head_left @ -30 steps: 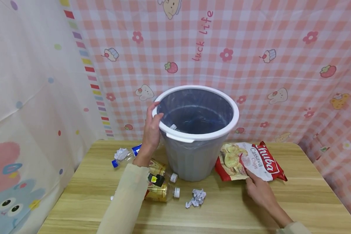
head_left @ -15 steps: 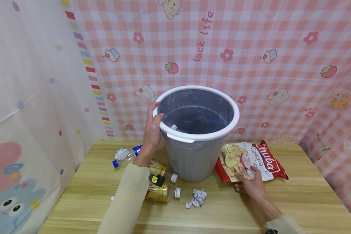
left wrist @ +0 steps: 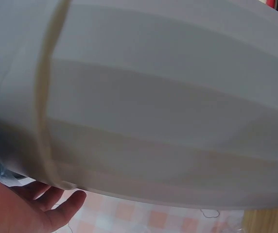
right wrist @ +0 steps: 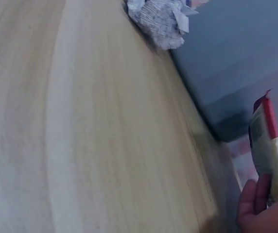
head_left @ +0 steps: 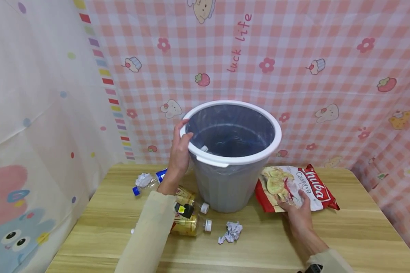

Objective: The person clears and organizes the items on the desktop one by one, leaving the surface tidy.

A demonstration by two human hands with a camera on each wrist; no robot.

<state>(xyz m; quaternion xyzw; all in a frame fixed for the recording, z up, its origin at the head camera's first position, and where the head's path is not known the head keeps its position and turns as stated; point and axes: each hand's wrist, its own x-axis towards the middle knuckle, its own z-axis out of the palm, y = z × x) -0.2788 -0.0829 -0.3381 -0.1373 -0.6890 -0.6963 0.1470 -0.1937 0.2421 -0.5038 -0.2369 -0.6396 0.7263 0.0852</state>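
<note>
A grey bin (head_left: 225,185) with a white rim and a clear liner stands at the table's centre. My left hand (head_left: 179,155) grips the left side of its rim; the left wrist view has the bin's wall (left wrist: 153,107) with the fingers (left wrist: 63,208) at its upper end. To the right of the bin lies a red and white chip bag (head_left: 276,185). My right hand (head_left: 298,218) pinches the bag's near edge, some fingers underneath. The bag (right wrist: 265,141) appears edge-on between thumb and fingers of the right hand (right wrist: 270,208) in the right wrist view.
Bottles with gold labels (head_left: 186,225) lie left of the bin, partly behind my left forearm. A blue-capped bottle (head_left: 152,184) and crumpled paper (head_left: 144,180) are farther left. Another paper ball (head_left: 231,232) lies before the bin. Patterned cloth (head_left: 246,49) hangs behind the table.
My right hand has shifted along the bag's near edge, its fingers moving under the bag and its thumb over the top. My left hand stays on the rim.
</note>
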